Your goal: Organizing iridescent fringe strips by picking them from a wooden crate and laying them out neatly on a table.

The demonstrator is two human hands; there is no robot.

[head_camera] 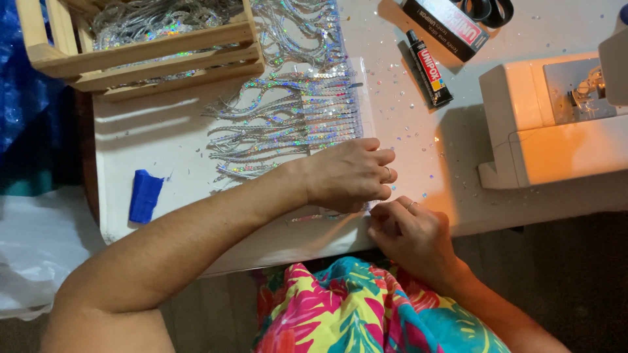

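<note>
Head cam: wooden crate (150, 49) up top-left is stuffed with silver sequin trim. A black glue tube (428, 68) and its long black-and-red box (445, 26) lie top-right. Left hand (347, 173) presses flat on the sequin fringe (294, 117) at the surface (150, 131) edge; right hand (409, 232) pinches its end.

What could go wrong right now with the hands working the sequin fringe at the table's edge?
The left hand presses the sequin fringe flat while the right hand pinches at it right on the table edge, so a slip could drag strands off. Loose sequins already dot the surface; more handling may shed others. The glue tube lies close to the strands and could smear them if bumped.
</note>
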